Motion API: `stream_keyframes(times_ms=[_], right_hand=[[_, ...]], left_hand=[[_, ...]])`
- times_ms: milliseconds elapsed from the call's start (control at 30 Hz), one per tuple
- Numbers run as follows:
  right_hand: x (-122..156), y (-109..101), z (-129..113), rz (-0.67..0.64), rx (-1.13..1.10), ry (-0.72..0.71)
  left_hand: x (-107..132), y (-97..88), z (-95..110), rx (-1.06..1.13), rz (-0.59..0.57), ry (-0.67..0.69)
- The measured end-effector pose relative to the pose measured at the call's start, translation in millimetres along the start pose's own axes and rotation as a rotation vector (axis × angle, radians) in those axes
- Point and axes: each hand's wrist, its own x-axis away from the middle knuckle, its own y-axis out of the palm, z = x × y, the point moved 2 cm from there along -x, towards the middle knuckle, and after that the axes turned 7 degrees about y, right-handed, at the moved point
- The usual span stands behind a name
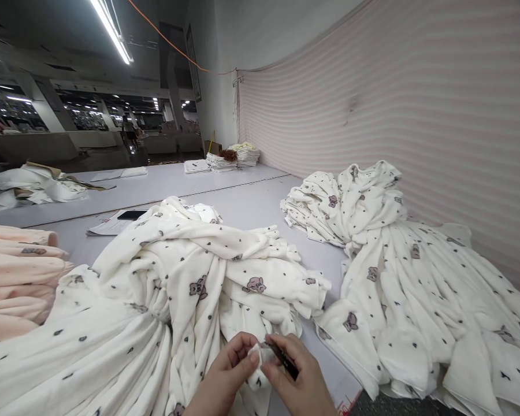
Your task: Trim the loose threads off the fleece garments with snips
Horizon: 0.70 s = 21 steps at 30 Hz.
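Left hand (227, 372): pinches a white cloth edge (257, 377) between thumb and fingers.
Right hand (303, 381): grasps a slim dark tool (285, 359), its thumb at the same cloth.
Cloth edge: between the two hands, at the near side of the bear-print heap (190, 260).
Either side: peach garments (17, 277) left, a second white heap (394, 260) right.
Table (251, 199) beyond: papers (104, 226) under a dark flat device (131, 215), then folded stacks (247, 155).
Right background: striped sheet (394, 86) along the wall.

Left hand (230, 370), right hand (302, 374) close together, both pinching.
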Motion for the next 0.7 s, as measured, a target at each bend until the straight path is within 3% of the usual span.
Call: stream_keyframes(times_ms=[200, 333, 567, 700], right_hand=[[-4, 4, -10, 0.072, 0.106, -0.078], [-4, 6, -6, 0.091, 0.048, -0.013], [5, -3, 10, 0.061, 0.014, -0.052], [9, -1, 15, 0.036, 0.074, -0.012]], left_hand=[[4, 1.7, 9, -0.257, -0.085, 0.034], [7, 6.8, 18, -0.332, -0.107, 0.016], [1, -4.2, -1, -0.15, 0.039, 0.082], [-1, -1.7, -6, -0.138, 0.037, 0.089]])
